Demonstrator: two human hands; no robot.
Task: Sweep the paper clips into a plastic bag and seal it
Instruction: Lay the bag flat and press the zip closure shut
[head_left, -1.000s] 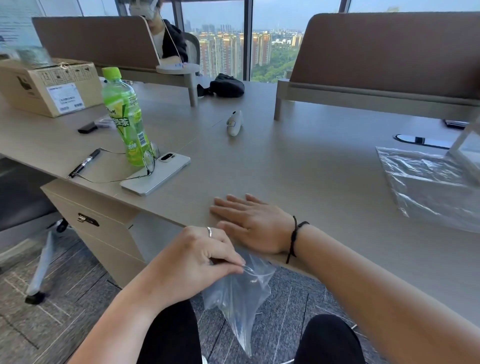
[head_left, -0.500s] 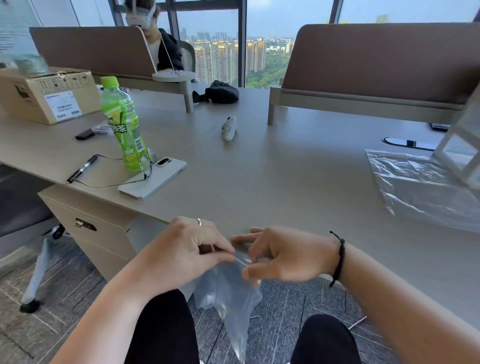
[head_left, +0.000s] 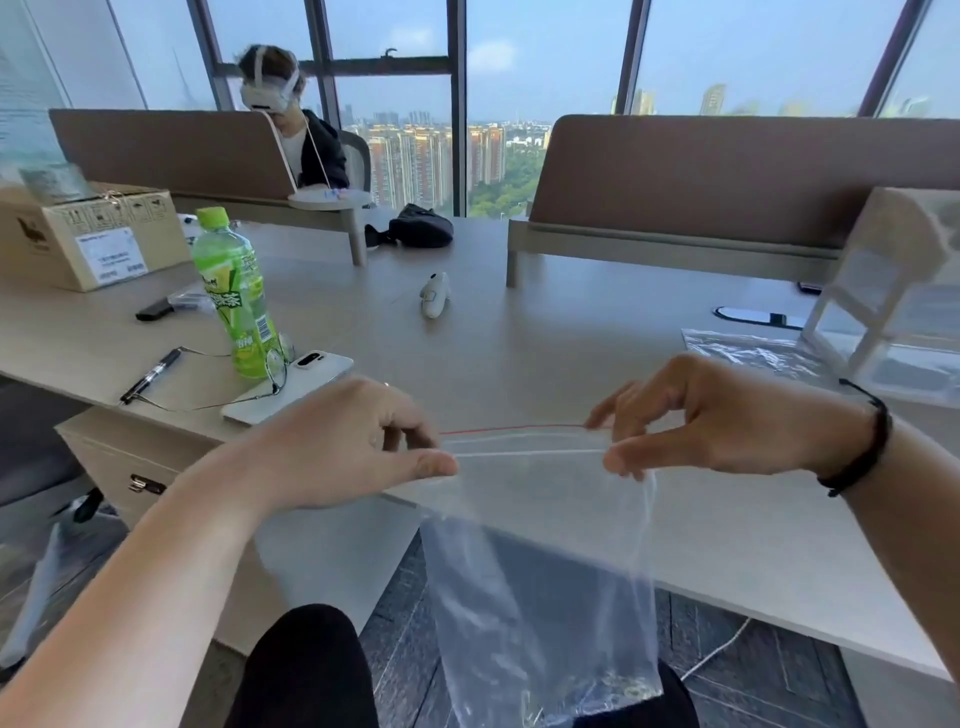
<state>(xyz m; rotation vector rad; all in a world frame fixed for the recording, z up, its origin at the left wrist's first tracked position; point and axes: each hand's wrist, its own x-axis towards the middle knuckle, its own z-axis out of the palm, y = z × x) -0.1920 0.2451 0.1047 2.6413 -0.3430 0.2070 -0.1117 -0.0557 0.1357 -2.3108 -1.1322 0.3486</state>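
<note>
A clear plastic zip bag (head_left: 540, 561) with a red line along its top hangs in front of the desk edge, stretched between both hands. My left hand (head_left: 353, 447) pinches the bag's top left corner. My right hand (head_left: 706, 421) pinches the top right corner between thumb and fingers. Small paper clips (head_left: 623, 688) lie at the bottom of the bag, partly blurred. The bag's lower end hangs above my lap.
On the desk (head_left: 519, 353) stand a green bottle (head_left: 234, 296), a white phone (head_left: 291, 387), glasses, a pen (head_left: 150, 369) and a cardboard box (head_left: 88, 234) at left. More clear bags (head_left: 763, 353) and a white frame lie at right. A person sits behind the far divider.
My right hand left the desk, took the bag's top and moved right. Both hands rose and pulled apart, stretching the bag's top edge taut.
</note>
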